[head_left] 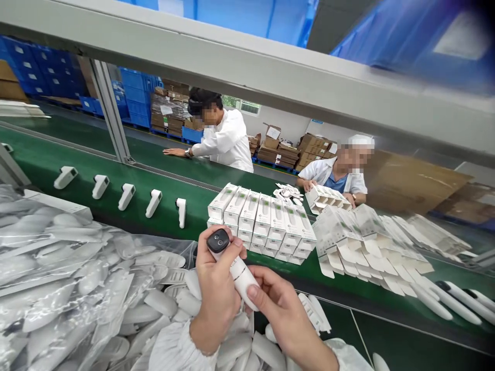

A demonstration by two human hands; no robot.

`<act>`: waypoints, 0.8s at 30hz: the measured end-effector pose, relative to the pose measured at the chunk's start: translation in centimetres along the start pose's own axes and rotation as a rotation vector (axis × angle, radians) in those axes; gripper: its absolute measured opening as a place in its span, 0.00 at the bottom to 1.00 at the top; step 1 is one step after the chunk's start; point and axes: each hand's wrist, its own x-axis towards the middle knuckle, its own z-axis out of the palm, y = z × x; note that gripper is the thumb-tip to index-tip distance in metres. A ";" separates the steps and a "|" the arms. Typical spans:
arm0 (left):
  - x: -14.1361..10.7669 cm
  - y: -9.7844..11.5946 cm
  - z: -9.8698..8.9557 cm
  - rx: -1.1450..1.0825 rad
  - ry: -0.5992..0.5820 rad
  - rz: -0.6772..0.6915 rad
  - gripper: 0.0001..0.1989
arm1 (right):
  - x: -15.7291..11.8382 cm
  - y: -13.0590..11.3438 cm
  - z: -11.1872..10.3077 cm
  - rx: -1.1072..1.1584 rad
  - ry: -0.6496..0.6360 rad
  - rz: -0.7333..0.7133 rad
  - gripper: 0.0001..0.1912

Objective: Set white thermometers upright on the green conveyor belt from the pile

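My left hand (216, 288) and my right hand (280, 304) both grip one white handheld device (240, 273) with a black sensor head (217, 240) that points up at the camera. The left hand wraps the upper part just under the head. My right thumb presses on the lower end of the handle. Under my wrists lies a heap of white plastic shells (162, 301) in clear bags (69, 273).
Several white devices (127, 196) lie in a row on the green conveyor belt (50, 154). A block of white product boxes (263, 216) and fanned flat cartons (367, 242) lie ahead. More white devices (452, 301) sit at right. Two people in white coats work across the belt.
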 end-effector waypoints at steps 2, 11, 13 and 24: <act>0.8 1.1 -0.1 -0.051 0.021 0.002 0.16 | 1.0 -0.7 1.1 -0.012 -0.029 -0.025 0.19; 8.3 4.2 -5.4 0.342 0.114 -0.103 0.14 | 8.4 3.9 5.6 0.040 -0.142 0.164 0.27; 10.0 4.2 -7.0 0.336 0.214 -0.113 0.17 | 10.5 6.2 6.4 -0.021 0.046 0.119 0.27; 12.4 4.7 -10.5 0.197 0.367 -0.097 0.15 | 20.0 10.3 9.8 -0.052 0.704 -0.013 0.12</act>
